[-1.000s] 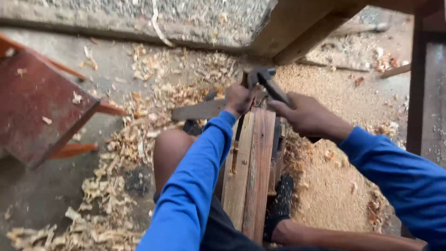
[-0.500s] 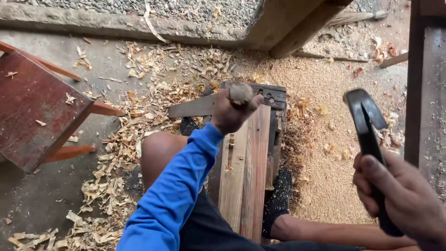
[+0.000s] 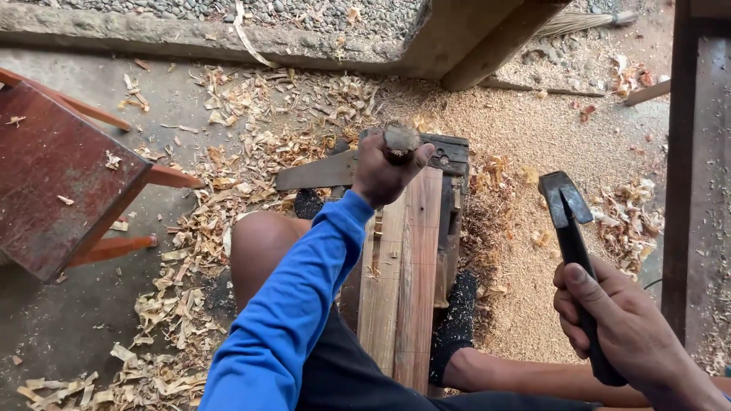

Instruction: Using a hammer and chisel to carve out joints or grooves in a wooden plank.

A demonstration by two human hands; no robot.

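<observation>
My left hand (image 3: pixel 383 173) is closed around a wooden-handled chisel (image 3: pixel 400 139), held upright on the far end of a stack of wooden planks (image 3: pixel 411 266) between my legs. My right hand (image 3: pixel 620 323) grips the dark handle of a black hammer (image 3: pixel 565 209), held off to the right of the planks with its head pointing up and away. A dark block (image 3: pixel 449 154) sits at the planks' far end, and a flat grey metal piece (image 3: pixel 316 172) sticks out to the left beneath my left hand.
A red wooden stool (image 3: pixel 61 175) stands at the left. Wood shavings (image 3: pixel 190 228) and sawdust (image 3: pixel 525 137) cover the concrete floor. A concrete kerb (image 3: pixel 190 38) and a slanted wooden beam (image 3: pixel 487 34) lie beyond; a dark wooden post (image 3: pixel 697 175) rises at the right.
My right hand pulled the hammer away from the chisel, back and to the right, and now holds it a little lower and closer to the planks. My left hand stayed on the chisel.
</observation>
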